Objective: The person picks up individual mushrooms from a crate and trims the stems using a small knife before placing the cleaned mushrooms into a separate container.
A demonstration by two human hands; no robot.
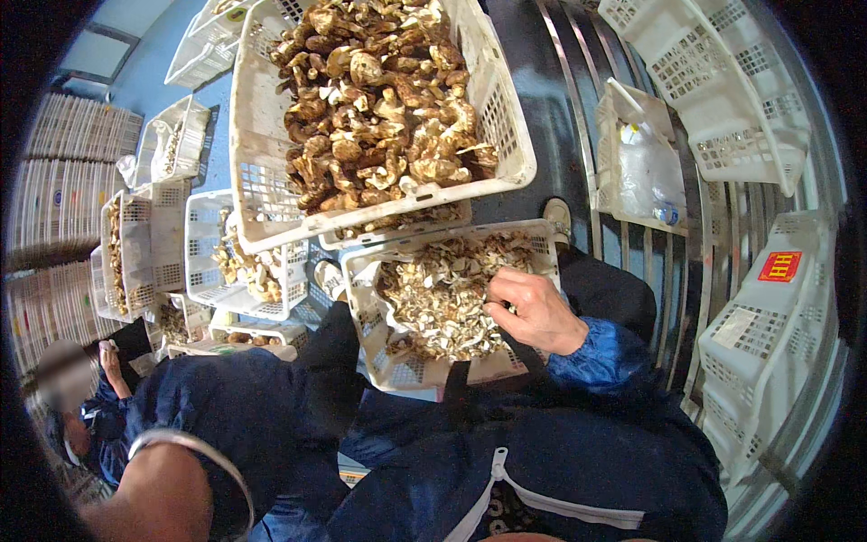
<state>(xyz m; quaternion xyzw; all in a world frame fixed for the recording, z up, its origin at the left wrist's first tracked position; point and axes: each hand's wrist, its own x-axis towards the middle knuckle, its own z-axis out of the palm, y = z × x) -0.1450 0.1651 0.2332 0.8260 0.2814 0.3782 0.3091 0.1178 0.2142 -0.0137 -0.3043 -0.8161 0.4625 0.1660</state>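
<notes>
My right hand (538, 311), in a blue sleeve, is over the right part of a white plastic crate (437, 379) between the knees. Its fingers are curled, and whether they hold something small is hidden. Mushroom trimmings and pale slices (440, 298) lie in this crate, partly on a white liner. Just beyond it, and higher, stands a large white perforated crate (420, 200) heaped with brown mushrooms (379, 101) with pale stems. My left hand is out of view.
A co-worker in dark blue (223, 400) sits close at the left, with another person behind. More crates (247, 308) with mushrooms stand left, beside stacked crates (64, 203). Right are metal rails (582, 122), a crate with plastic bags (640, 169) and empty white crates (758, 325).
</notes>
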